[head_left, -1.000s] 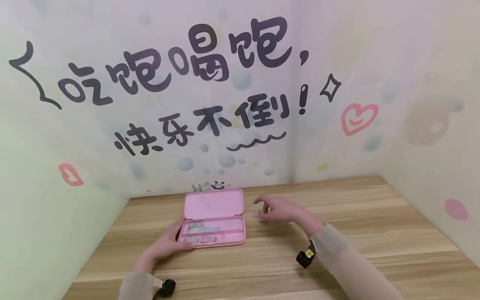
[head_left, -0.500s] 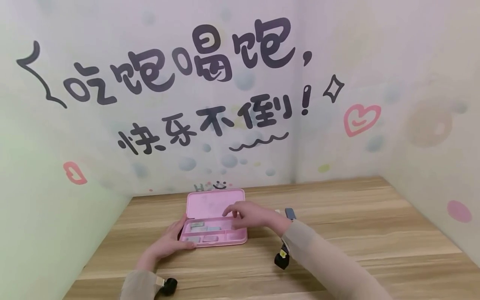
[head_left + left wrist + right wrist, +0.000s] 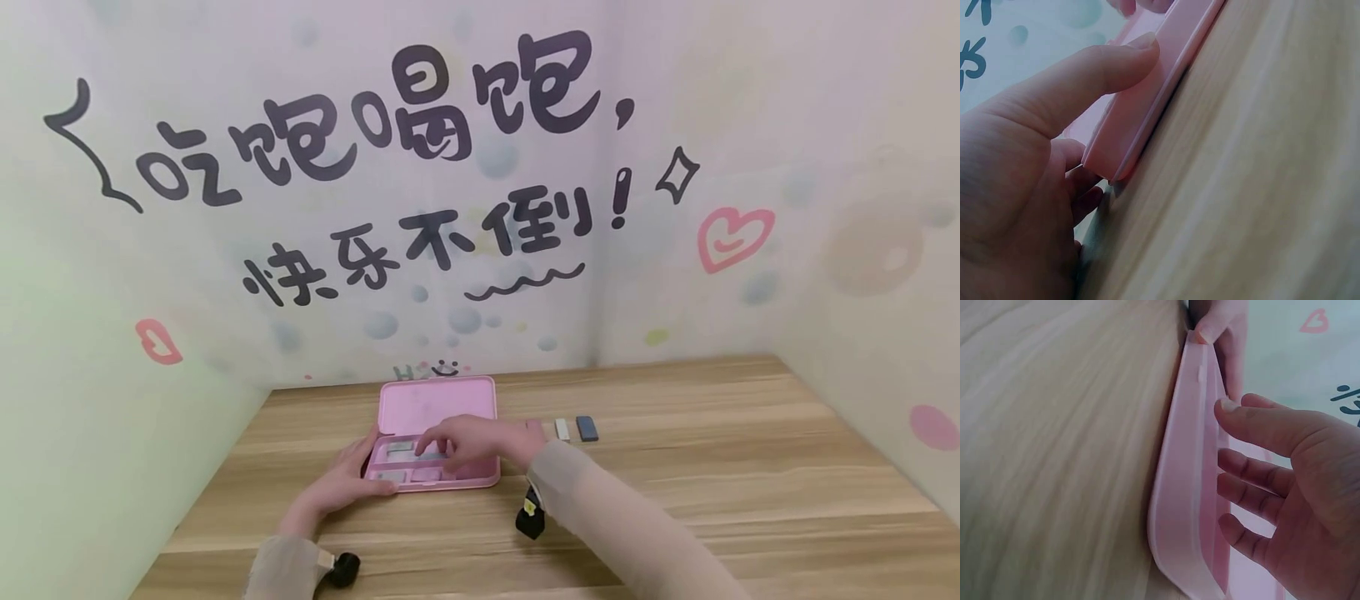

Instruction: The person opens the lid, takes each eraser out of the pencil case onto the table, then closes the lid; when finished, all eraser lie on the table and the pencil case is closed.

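The table (image 3: 750,483) bears a case (image 3: 438,398) and apparent erasers (image 3: 587,428).

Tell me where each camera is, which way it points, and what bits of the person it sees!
Head: worn on the head, facing forward and down at the case, table and wall; the left hand, right hand and sleeves show.
Left wrist: facing along the left hand to the case's corner; that hand looks big, and a bit of the right hand shows up top.
Right wrist: facing past the right hand to the case; part of the left hand shows beyond.
Both wrist views share the case, table and wall.
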### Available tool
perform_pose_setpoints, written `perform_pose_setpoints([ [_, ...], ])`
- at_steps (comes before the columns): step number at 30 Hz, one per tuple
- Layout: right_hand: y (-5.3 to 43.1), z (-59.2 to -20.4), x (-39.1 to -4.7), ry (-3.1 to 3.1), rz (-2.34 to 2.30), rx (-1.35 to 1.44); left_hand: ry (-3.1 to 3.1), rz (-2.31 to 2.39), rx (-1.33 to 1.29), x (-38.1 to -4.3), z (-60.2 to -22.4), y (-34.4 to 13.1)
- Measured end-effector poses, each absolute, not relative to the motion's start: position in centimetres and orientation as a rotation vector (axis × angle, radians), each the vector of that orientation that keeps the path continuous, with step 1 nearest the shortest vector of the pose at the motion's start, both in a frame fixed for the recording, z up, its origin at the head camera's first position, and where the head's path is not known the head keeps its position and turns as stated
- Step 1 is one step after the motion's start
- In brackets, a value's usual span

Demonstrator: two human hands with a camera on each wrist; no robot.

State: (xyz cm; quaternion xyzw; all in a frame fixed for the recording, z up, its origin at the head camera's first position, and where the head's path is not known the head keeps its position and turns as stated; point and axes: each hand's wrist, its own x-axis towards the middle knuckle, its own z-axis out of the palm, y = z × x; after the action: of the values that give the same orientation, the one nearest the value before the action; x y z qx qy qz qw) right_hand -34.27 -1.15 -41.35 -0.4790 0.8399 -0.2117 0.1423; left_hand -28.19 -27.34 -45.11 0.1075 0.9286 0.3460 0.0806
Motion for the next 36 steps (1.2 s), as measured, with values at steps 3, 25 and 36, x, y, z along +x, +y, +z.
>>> perform_pose_setpoints([
  [3,-1.6,-41.4,-34.1,2.445,-0.572,-1.369,2.771,1.045,0.32,-28.2,-45.2,-27.2],
  [25,-2.8,-41.2,-34.2,2.47,-0.372,-1.37,2.772,1.074,0.33,-28.5,-45.4,-27.4],
  [36,-3.1,-41.5,-34.2,2.481,-0.28,-1.435,2.789,1.035,0.324,-28.6,-45.5,-27.5],
])
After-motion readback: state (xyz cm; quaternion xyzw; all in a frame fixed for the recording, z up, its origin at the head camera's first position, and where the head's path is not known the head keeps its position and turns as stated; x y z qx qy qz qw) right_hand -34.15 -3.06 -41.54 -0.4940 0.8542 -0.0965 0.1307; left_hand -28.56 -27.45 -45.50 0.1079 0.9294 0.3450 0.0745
